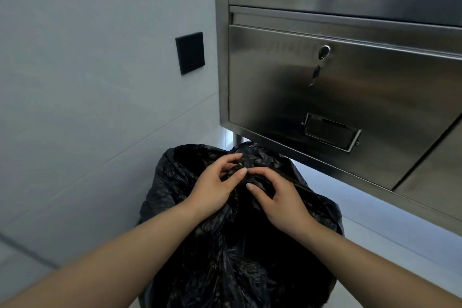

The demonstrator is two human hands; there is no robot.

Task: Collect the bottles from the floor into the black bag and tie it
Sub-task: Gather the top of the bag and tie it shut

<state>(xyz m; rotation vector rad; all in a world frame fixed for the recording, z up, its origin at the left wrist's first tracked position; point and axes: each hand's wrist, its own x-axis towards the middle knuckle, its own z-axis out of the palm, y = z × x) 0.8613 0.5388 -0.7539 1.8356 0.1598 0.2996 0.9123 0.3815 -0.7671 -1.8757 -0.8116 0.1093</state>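
Commercial kitchen (probably): stainless steel cabinet (325, 77), tiled wall (87, 82).

The bag (232, 245) sits on the floor (390, 222) in front of the person, just before the cabinet (350, 97), which stands behind it and to the right. Both hands rest on the bag's gathered top, left hand (216, 187) beside right hand (280, 197). A wall plate (190, 53) is on the wall (87, 70), left of the cabinet.
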